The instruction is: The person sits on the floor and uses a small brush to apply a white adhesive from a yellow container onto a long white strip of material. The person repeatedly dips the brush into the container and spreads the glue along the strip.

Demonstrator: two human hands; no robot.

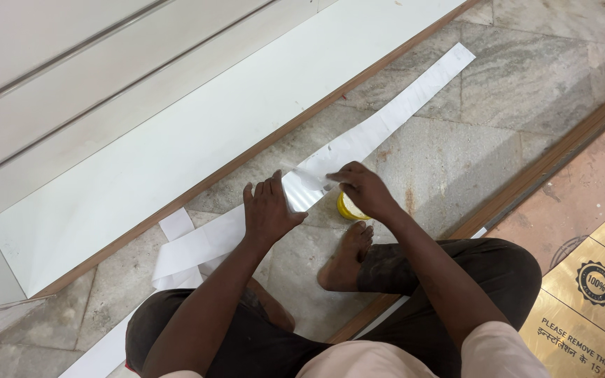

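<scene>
A long white laminate strip (393,112) lies diagonally across the grey stone floor. My left hand (267,210) presses flat on the strip, fingers spread. My right hand (360,187) is closed on a small pale spreader or scrap whose edge touches the strip just right of the left hand. The strip looks glossy and wet there. A small yellow tin (347,208) sits on the floor under my right wrist, beside my bare foot (344,260).
A large white board with a brown edge (197,133) lies to the left. Loose white offcuts (176,225) rest near my knees. A wooden strip (554,157) runs along the right, beside a gold-foil covered panel (596,287).
</scene>
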